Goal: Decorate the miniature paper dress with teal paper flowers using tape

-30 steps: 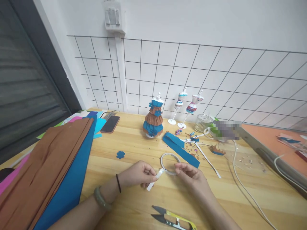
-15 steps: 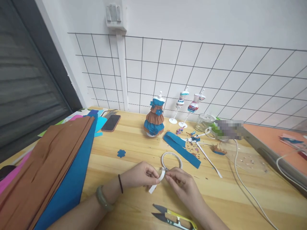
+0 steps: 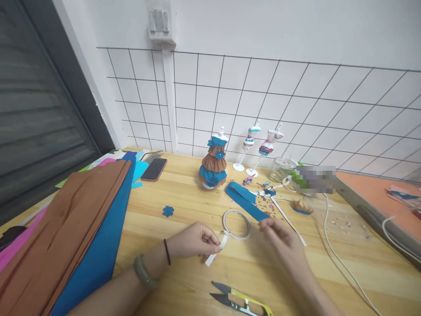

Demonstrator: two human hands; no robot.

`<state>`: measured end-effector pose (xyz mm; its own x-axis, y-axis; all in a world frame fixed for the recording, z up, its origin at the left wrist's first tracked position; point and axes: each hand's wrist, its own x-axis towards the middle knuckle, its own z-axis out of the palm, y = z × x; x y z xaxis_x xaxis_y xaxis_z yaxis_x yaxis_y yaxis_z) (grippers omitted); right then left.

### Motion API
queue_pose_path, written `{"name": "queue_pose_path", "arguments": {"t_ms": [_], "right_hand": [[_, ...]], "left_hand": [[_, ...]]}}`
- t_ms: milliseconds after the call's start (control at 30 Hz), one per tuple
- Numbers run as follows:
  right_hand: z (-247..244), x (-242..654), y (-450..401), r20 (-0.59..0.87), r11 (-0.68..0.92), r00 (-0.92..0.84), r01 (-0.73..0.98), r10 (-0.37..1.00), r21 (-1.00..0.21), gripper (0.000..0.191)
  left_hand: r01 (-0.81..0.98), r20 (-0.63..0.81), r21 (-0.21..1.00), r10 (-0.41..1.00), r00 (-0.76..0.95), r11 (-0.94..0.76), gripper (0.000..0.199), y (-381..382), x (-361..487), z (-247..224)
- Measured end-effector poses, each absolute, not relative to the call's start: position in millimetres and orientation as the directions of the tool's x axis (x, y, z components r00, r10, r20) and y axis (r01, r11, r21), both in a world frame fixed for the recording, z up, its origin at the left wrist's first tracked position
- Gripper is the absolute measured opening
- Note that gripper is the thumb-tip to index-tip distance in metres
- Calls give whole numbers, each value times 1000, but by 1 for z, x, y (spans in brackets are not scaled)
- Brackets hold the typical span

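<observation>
My left hand [image 3: 199, 239] pinches a short white strip of tape [image 3: 211, 259] between thumb and fingers. The strip's upper end curls near the tape roll [image 3: 224, 224], which lies flat on the table. My right hand [image 3: 284, 239], slightly blurred, is closed in a pinch at the near end of a folded blue crepe paper strip [image 3: 245, 204]. Whether its fingertips touch that strip or hold something small cannot be made out. Yellow-handled thread snips [image 3: 241, 300] lie between my forearms. A blue paper flower [image 3: 168, 211] rests beyond my left hand.
A small dress form in a blue and brown paper dress [image 3: 213, 164] stands at the back. Two smaller forms [image 3: 249, 140] are beside it, near a glass jar [image 3: 283, 169]. Brown crepe paper [image 3: 66, 219] covers the left side, near a phone [image 3: 154, 169]. A white cable [image 3: 332, 245] crosses the right.
My right hand has left the tape strip and moved right and slightly away, to the end of the blue paper. My left hand keeps its hold on the tape strip.
</observation>
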<state>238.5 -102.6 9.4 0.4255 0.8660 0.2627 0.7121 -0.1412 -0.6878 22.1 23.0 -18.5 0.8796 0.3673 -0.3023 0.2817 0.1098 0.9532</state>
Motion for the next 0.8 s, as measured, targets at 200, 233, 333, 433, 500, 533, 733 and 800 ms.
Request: {"name": "queue_pose_path", "arguments": {"t_ms": [200, 233, 333, 433, 500, 533, 733, 800], "right_hand": [[10, 323, -112, 368, -494, 681, 721, 633, -486, 31], [9, 327, -114, 371, -515, 687, 720, 625, -466, 31], [7, 318, -113, 341, -504, 655, 746, 674, -436, 33], [3, 290, -105, 341, -335, 501, 833, 795, -441, 38], [0, 269, -101, 366, -177, 359, 878, 859, -445, 36], [-1, 259, -99, 355, -113, 292, 888, 888, -446, 34], [-2, 218, -104, 205, 63, 50, 858, 978, -510, 32], [-1, 210, -105, 169, 146, -60, 818, 984, -557, 24]], "left_hand": [[267, -292, 957, 373, 881, 116, 39, 25, 22, -24], [261, -287, 958, 373, 882, 119, 39, 25, 22, -24], [236, -270, 962, 385, 883, 135, 39, 25, 23, -20], [209, -258, 965, 410, 875, 161, 39, 27, 22, -16], [191, -254, 964, 430, 867, 185, 40, 29, 21, -15], [181, -252, 963, 442, 861, 198, 41, 31, 21, -15], [125, -238, 962, 522, 819, 243, 47, 39, 21, -23], [118, -235, 962, 531, 814, 245, 44, 40, 21, -23]]}}
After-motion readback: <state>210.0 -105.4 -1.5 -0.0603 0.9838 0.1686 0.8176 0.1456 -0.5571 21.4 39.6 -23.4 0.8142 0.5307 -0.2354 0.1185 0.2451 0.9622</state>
